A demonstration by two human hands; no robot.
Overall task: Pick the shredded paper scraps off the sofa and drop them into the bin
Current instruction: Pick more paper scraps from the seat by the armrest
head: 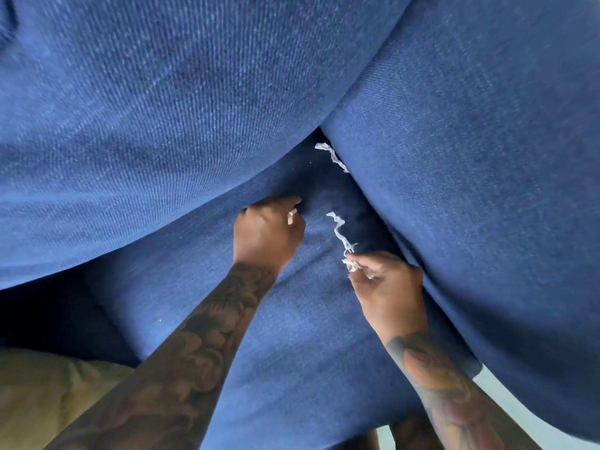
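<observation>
**Strip trailing up and away from the right hand**

Right hand (386,280) pinching the near end of a long paper strip (337,232), with a wad of scraps already bunched in the fingers. Long axis of the strip running away toward the back cushion, slightly leftward. Left hand (268,232) curled round a small scrap (292,216), close to the left of the strip's far end. Second strip (331,156) farther off, tucked in the crease between cushions, possibly partly buried. Nearer to that one: hard to call, perhaps the left. Soft blue sofa (292,336) fabric beneath. No bin in view.
</observation>
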